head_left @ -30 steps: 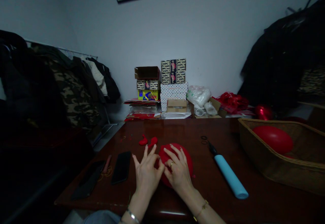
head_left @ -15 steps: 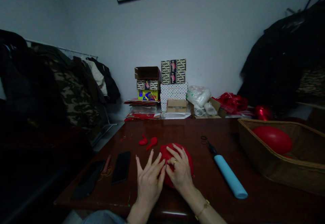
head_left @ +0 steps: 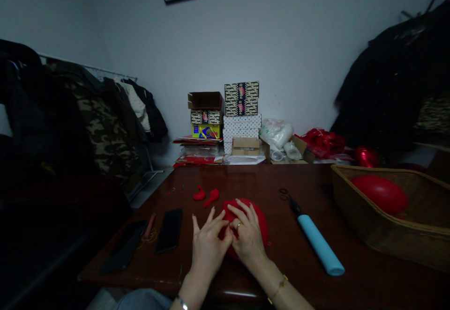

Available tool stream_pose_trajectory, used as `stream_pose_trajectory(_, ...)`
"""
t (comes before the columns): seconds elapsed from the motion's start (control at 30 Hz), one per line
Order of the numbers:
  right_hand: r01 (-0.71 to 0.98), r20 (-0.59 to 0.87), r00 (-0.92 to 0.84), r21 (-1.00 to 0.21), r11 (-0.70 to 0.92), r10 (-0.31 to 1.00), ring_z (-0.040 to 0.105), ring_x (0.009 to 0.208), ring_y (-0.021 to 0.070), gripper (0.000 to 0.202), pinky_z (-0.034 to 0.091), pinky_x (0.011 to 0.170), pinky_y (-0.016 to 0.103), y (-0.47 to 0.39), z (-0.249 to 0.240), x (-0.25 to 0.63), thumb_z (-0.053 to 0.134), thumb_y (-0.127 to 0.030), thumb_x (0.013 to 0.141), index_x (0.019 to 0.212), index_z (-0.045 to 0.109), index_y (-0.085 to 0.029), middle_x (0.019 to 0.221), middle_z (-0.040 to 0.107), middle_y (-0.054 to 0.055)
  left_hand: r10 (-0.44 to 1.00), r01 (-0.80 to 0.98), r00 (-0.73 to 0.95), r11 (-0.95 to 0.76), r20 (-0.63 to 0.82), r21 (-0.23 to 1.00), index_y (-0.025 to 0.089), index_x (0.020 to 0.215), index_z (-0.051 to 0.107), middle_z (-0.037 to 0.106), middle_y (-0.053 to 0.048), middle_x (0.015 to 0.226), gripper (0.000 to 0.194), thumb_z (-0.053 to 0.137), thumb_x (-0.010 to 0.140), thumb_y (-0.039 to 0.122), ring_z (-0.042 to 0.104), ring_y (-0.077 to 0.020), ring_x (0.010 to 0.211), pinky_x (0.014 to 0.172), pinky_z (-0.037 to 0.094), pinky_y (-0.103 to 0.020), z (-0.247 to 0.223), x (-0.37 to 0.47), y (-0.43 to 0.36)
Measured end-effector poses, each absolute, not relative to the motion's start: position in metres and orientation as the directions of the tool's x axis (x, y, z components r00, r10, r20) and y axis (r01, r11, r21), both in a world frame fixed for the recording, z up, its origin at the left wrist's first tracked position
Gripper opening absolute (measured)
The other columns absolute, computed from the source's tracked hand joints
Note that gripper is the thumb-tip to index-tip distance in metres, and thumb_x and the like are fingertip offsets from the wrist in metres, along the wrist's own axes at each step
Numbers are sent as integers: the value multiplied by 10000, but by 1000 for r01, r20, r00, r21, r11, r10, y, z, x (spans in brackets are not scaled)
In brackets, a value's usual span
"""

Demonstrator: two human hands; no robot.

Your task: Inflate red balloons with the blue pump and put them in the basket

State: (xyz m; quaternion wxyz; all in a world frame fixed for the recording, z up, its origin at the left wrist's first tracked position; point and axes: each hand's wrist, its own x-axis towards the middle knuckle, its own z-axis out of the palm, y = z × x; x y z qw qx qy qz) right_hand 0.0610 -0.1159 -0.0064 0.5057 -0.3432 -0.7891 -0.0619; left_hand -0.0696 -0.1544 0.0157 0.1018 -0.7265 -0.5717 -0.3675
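A round red balloon (head_left: 259, 221) lies on the dark wooden table, partly covered by both hands. My left hand (head_left: 210, 244) is at its left side, thumb and index finger pinched together, the other fingers spread. My right hand (head_left: 248, 235) rests over the balloon, its thumb and index fingertips meeting those of the left. Whatever is between the fingertips, perhaps the balloon's neck, is too small to make out. Two limp red balloons (head_left: 211, 197) (head_left: 199, 193) lie just beyond the hands.
A light blue pump (head_left: 321, 245) lies right of the hands, near dark rings (head_left: 283, 194). A wicker basket (head_left: 379, 230) at the right holds a red balloon (head_left: 380, 194). Two dark phones (head_left: 168, 230) (head_left: 124, 247) lie left. Stacked boxes (head_left: 242, 127) stand behind the table.
The left thumb and index finger have drawn into a closer pinch against the right fingertips. The left wrist has shifted, showing a bracelet. The camera view has moved slightly.
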Motion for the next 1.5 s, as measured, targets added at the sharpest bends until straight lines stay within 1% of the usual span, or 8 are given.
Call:
stream_pose_trajectory(0.27, 572, 845, -279, -236, 786, 456, 381, 1272, 248, 127, 283, 1039, 566, -119, -6, 62, 507, -109, 771, 822, 572, -205, 1189, 600, 77, 808, 816, -154, -220, 568, 534, 247, 804, 617, 655, -47, 1150, 115, 559, 744, 168, 561, -290, 1128, 1008, 278, -636, 12, -67, -148)
stream_pose_trajectory(0.5, 510, 858, -208, -314, 801, 469, 400, 1264, 239, 144, 319, 1032, 538, -122, -4, 64, 537, -110, 776, 778, 624, -224, 1246, 570, 61, 750, 751, -189, -305, 633, 586, 243, 844, 623, 665, -52, 1131, 112, 553, 767, 201, 606, -254, 1066, 1028, 331, -539, -1, -77, -144)
stream_pose_trajectory(0.7, 401, 862, -106, -419, 815, 495, 466, 1205, 213, 257, 399, 984, 485, -122, -1, 68, 523, -102, 777, 869, 684, -280, 1232, 587, 40, 788, 596, -250, -332, 562, 731, 216, 906, 629, 679, -78, 1100, 135, 547, 811, 267, 665, -216, 947, 816, 545, -338, -7, -82, -142)
stream_pose_trajectory(0.87, 429, 826, -71, -480, 765, 559, 554, 1097, 196, 276, 415, 973, 477, -117, -8, 68, 521, -117, 795, 936, 685, -288, 1152, 638, 47, 785, 598, -42, -476, 618, 645, 218, 1085, 635, 598, -87, 1242, 259, 503, 863, 245, 506, -224, 1197, 1041, 369, -431, -1, -80, -152)
stream_pose_trajectory(0.97, 441, 820, -69, -486, 754, 569, 581, 1049, 193, 273, 415, 970, 479, -115, -12, 67, 528, -116, 791, 941, 683, -282, 1123, 652, 50, 823, 597, 104, -500, 558, 627, 240, 1357, 437, 441, -113, 1391, 502, 529, 864, 262, 320, -241, 1323, 1066, 310, -470, 2, -79, -156)
stream_pose_trajectory(1.07, 446, 818, -79, -481, 754, 569, 593, 1022, 194, 259, 416, 964, 479, -115, -15, 64, 536, -118, 787, 922, 683, -282, 1088, 666, 41, 832, 639, 138, -490, 538, 593, 265, 1414, 330, 377, -123, 1426, 669, 616, 812, 309, 233, -275, 1352, 1064, 247, -549, 0, -76, -153)
stream_pose_trajectory(1.27, 456, 806, -66, -500, 736, 588, 585, 1014, 206, 187, 442, 929, 451, -118, -16, 61, 561, -131, 783, 877, 675, -245, 1067, 659, 60, 842, 661, 40, -426, 538, 618, 267, 1257, 552, 494, -80, 1348, 362, 461, 906, 275, 338, -228, 1315, 1050, 315, -503, -9, -69, -141)
stream_pose_trajectory(1.5, 432, 798, -43, -528, 732, 601, 576, 1043, 212, 141, 412, 968, 453, -120, -16, 67, 575, -167, 805, 869, 672, -247, 1089, 647, 62, 757, 698, -5, -465, 654, 544, 248, 1197, 603, 573, -79, 1259, 352, 406, 913, 183, 474, -212, 1212, 1020, 379, -450, -15, -65, -143)
